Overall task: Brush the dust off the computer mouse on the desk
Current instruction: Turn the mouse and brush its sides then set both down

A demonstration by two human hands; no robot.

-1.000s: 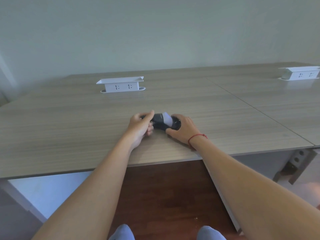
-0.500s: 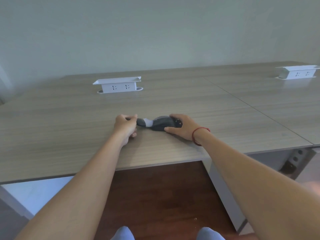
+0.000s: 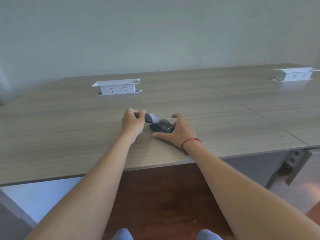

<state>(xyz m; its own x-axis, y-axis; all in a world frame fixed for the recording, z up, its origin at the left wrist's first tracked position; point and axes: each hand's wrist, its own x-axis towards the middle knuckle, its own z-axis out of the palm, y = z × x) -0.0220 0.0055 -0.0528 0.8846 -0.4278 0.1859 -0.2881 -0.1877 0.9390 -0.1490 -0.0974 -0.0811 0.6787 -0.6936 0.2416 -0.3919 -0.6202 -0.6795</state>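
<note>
A black computer mouse [image 3: 161,127] with white lettering lies on the wooden desk [image 3: 69,135], near its front edge. My right hand [image 3: 178,130] cups the mouse from the right, thumb on the desk in front of it and fingers spread behind it. My left hand [image 3: 132,123] is closed around the dark handle of a small brush [image 3: 150,117]. The brush's pale bristles rest on the far left top of the mouse. A red string circles my right wrist.
A white raised socket box [image 3: 116,87] stands on the desk behind my hands. A second socket box [image 3: 295,74] sits at the far right on the adjoining desk. A seam [image 3: 259,115] separates the two desktops. The desk's front edge runs just below my wrists.
The brush has swung up from the left end of the mouse onto its top. My right hand has opened its fingers more and slid to the mouse's right side, showing the lettering.
</note>
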